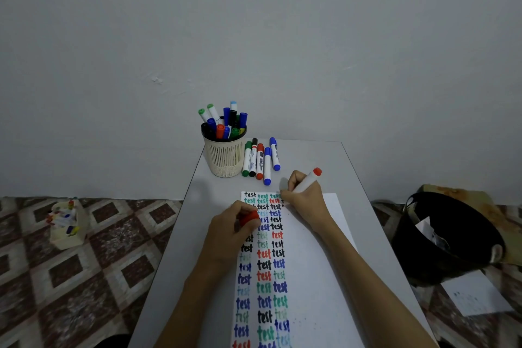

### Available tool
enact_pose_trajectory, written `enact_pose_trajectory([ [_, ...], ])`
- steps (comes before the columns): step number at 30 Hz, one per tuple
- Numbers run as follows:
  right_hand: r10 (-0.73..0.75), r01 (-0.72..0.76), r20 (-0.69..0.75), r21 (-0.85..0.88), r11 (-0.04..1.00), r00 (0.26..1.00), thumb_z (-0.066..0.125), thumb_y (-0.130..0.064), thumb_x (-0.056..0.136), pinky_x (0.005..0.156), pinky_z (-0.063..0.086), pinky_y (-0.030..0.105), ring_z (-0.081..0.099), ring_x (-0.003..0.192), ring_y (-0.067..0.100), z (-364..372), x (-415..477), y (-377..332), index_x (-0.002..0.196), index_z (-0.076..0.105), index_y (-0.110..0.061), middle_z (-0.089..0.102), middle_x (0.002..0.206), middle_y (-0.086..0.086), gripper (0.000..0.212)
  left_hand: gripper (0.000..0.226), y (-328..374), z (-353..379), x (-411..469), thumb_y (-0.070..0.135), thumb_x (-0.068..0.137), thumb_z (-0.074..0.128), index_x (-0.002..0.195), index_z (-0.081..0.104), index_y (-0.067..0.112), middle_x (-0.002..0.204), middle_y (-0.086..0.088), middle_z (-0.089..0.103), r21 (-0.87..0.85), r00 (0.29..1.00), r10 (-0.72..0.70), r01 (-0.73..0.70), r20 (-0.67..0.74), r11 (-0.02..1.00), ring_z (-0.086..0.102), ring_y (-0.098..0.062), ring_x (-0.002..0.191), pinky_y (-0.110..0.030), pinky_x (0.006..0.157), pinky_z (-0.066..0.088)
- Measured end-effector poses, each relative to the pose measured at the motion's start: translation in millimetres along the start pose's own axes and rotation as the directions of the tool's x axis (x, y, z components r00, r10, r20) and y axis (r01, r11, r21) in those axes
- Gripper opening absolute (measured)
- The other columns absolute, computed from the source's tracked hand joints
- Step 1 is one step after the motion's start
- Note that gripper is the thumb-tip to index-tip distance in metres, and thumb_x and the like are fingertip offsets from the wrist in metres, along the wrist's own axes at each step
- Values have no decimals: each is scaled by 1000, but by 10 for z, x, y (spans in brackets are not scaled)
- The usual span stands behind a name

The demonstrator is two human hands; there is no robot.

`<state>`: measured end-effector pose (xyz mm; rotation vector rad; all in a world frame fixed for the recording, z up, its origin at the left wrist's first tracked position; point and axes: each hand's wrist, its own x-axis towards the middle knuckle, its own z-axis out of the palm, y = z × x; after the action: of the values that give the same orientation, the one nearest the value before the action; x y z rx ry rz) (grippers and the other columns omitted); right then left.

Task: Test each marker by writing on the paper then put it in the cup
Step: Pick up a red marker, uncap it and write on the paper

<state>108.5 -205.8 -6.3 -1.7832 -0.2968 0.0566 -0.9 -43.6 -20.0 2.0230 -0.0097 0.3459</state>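
red marker (304,182) tilts in our gripping right hand (309,202), tip atop the paper (324,263) to write; our left hand (226,233) pinches its cap (250,217) for recapping.

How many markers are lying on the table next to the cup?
5, in a row right of the cup: green marker, black marker, red marker, and two blue markers.
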Motion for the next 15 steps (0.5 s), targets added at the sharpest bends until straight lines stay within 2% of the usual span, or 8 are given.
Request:
enact_pose_trajectory([
  [5, -31, 32, -15, 59, 998, 999, 62, 9, 81, 55, 54, 23, 65, 69, 20, -33, -5, -11, 70, 42, -7, 55, 70, 11, 28, 10, -12, -4, -3, 25, 86, 63, 94, 56, 27, 87, 14, 64, 13, 1000, 9, -9, 2, 1000, 64, 4, 76, -14, 62, 52],
  [9, -2, 2, -8, -2, 1000, 1000, 64, 5, 82, 58, 59, 29, 69, 78, 30, 0, -18, -19, 70, 44, -8, 60, 81, 25, 27, 11, -27, -3, 1, 27, 86, 63, 94, 56, 28, 88, 12, 64, 27, 1000, 8, -8, 3, 1000, 64, 3, 74, -16, 63, 53],
  [13, 9, -9, 16, 3, 1000, 1000, 65, 8, 80, 53, 53, 19, 67, 65, 14, -12, -18, -24, 68, 43, -7, 58, 69, 10, 29, 13, -45, 5, 3, 29, 85, 64, 96, 58, 25, 90, 11, 64, 36, 1000, -5, 5, 3, 999, 63, 2, 74, -15, 62, 52],
  [15, 4, -4, 2, 43, 999, 1000, 65, 8, 80, 56, 55, 22, 68, 66, 14, -33, -8, -5, 68, 43, -7, 57, 68, 9, 29, 14, -52, 5, 4, 29, 85, 64, 96, 58, 26, 90, 12, 64, 46, 1000, -8, 8, 0, 999, 64, -1, 74, -17, 64, 54],
])
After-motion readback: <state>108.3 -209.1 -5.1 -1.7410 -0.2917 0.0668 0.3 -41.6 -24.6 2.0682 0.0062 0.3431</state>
